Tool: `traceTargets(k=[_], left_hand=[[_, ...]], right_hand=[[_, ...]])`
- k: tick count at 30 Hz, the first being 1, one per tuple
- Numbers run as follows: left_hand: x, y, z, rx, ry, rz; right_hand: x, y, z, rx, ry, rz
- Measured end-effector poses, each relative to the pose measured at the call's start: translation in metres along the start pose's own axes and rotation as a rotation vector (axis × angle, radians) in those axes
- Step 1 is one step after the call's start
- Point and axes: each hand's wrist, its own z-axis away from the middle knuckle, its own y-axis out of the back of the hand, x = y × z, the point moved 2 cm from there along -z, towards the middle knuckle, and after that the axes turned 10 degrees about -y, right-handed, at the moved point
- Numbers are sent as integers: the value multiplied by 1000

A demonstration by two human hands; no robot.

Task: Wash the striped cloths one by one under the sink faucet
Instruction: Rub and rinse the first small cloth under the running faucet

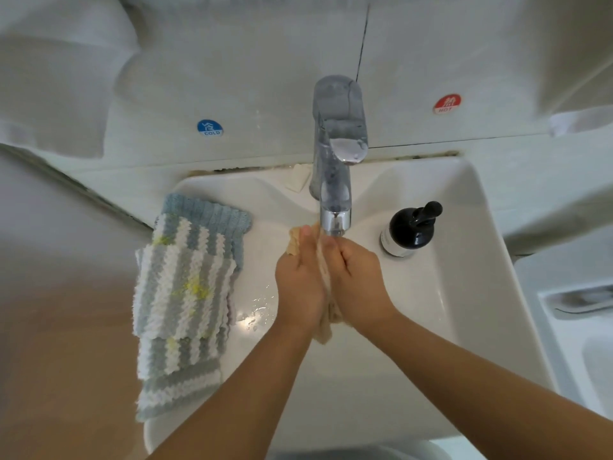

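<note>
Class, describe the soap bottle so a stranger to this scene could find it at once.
Start at the white sink and its chrome faucet. Just right of the spout, on the sink's ledge, stands the soap bottle. It is the only dark thing there: black, round, with a pump top, unlike the pale striped cloths opposite.
</note>
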Motion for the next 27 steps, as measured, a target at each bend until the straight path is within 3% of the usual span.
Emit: traceTargets(k=[3,8,12,16,21,27], left_hand=[[-4,-4,10,-44,3,-96],[2,2,-4,-14,16,56],[-1,-7,11,-99,15,-67],[5,3,-5,-27,23,42],[2,-4,9,-85,11,-68],[4,2,-4,-36,-8,31]], right_hand=[[4,1,-19,22,-67,-30],[0,1,10,-14,48,45],[-1,7,-17,73,-59,-47],[-1,1,12,-16,52,25],[2,2,-18,75,-49,-51],[-4,0,5,21,48,33]])
